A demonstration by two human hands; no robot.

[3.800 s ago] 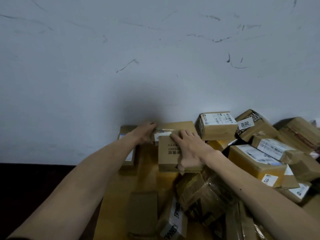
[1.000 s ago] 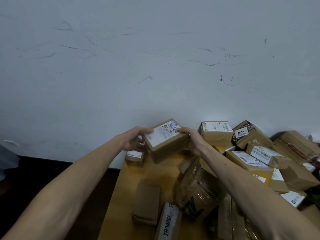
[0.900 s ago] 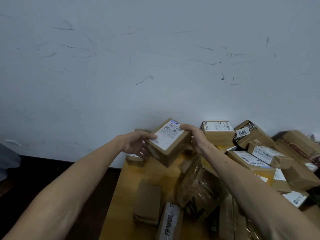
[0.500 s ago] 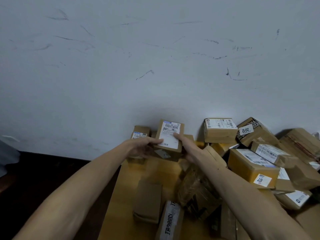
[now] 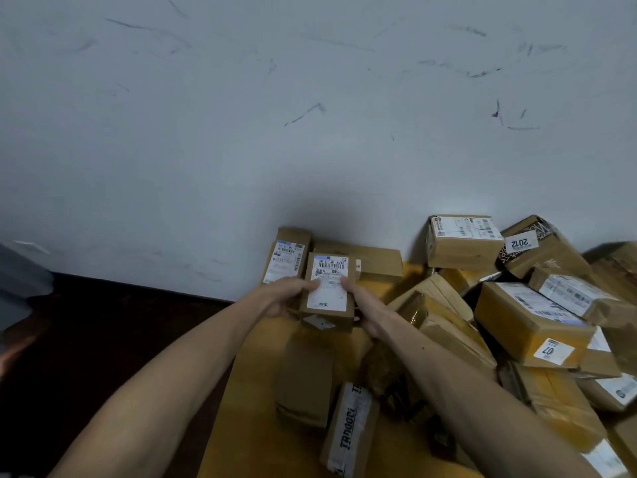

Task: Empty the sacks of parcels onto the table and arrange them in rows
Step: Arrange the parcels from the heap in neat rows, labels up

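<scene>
A small brown parcel with a white shipping label (image 5: 329, 288) is at the far left of the yellow table (image 5: 255, 384), label up. My left hand (image 5: 287, 294) grips its left side and my right hand (image 5: 362, 305) grips its right side. Behind it on the left, another labelled parcel (image 5: 286, 258) leans against the wall. A flat brown box (image 5: 375, 258) lies behind it on the right.
A loose heap of parcels fills the right side, among them a box tagged 2012 (image 5: 537, 250) and a yellow box tagged 07 (image 5: 531, 326). A plain brown packet (image 5: 305, 381) and a taped parcel (image 5: 350, 429) lie near me. White wall behind, dark floor left.
Both hands lifted the labelled parcel, turned it label up and brought it down at the far left of the table, in front of the parcels against the wall.
</scene>
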